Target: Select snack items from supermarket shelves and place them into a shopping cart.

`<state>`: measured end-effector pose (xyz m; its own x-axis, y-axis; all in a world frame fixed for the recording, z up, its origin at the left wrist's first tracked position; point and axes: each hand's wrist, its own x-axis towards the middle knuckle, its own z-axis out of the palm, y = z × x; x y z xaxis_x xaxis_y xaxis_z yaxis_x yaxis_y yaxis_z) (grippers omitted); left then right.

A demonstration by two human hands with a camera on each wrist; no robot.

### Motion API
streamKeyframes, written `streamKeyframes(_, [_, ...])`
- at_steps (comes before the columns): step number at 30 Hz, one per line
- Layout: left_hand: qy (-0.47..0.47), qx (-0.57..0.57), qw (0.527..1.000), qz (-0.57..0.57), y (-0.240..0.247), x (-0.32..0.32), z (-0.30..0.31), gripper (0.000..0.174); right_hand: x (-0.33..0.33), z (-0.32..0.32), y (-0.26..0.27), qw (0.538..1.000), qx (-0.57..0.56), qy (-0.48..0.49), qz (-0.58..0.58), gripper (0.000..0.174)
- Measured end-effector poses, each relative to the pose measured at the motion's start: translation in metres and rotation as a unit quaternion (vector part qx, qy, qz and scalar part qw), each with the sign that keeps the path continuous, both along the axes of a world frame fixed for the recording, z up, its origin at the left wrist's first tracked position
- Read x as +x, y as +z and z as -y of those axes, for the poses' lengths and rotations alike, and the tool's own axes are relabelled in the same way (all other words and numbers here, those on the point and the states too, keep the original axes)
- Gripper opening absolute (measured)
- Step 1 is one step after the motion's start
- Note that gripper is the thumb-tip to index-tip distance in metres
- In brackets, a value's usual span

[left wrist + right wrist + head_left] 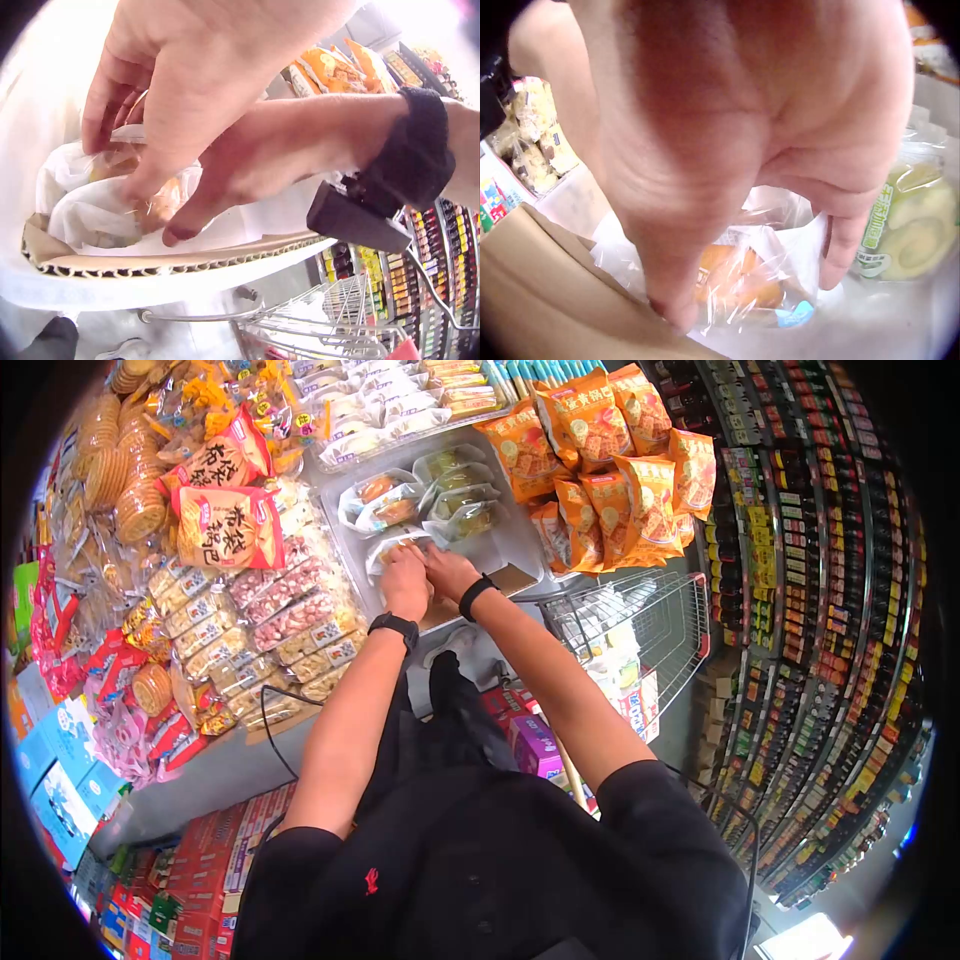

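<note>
Both hands down inside a white bin of packaged baked goods. Right hand holds a wrapped bun, orange-brown through clear film: thumb at one side, a finger at the other, spread about as broad as the packet. Bun sits near the bin's front, just behind a brown cardboard edge.

Left hand is right beside it, fingers bent down at the white-wrapped packets, thumb apart from them; firm pinch or mere touch, cannot tell.

Dark band on each wrist. Further back in the bin, more brown buns; green-filled packets to their right. Orange snack bags heaped to the right of the bin, red-and-orange bags to the left. Wire shopping cart stands near, right side; tall stocked shelves beyond.
</note>
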<state>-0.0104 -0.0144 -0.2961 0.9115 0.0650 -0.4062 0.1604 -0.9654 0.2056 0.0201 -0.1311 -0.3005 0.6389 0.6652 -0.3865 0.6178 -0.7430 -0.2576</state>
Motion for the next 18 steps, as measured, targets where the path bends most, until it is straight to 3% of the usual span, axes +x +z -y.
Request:
streamKeyframes(3, [-0.024, 0.022, 0.999, 0.031, -0.002, 0.003, -0.006, 0.036, 0.01, -0.012, 0.004, 0.996, -0.04, 0.001, -0.081, 0.057])
streamKeyframes(4, [-0.03, -0.007, 0.999, 0.026, 0.008, 0.005, -0.011, 0.033, 0.011, -0.012, 0.022, 0.997, -0.02, -0.011, -0.07, 0.034])
streamKeyframes(5, [-0.037, -0.036, 0.998, -0.025, 0.018, 0.01, -0.015, 0.037, 0.014, -0.01, 0.02, 0.997, -0.014, -0.012, -0.072, 0.048])
streamKeyframes(10, [-0.047, -0.01, 0.999, -0.016, 0.035, 0.012, -0.02, 0.047, 0.02, 0.007, 0.048, 1.0, 0.027, -0.011, -0.01, 0.053])
streamKeyframes(13, [-0.068, 0.019, 0.997, 0.044, 0.068, 0.013, -0.022, 0.029, 0.024, 0.017, 0.081, 0.998, 0.056, -0.031, 0.004, 0.054])
streamKeyframes(18, [-0.043, -0.121, 0.989, 0.073, 0.121, 0.018, -0.035, 0.04, 0.019, 0.036, 0.132, 0.987, 0.126, -0.103, 0.019, 0.044])
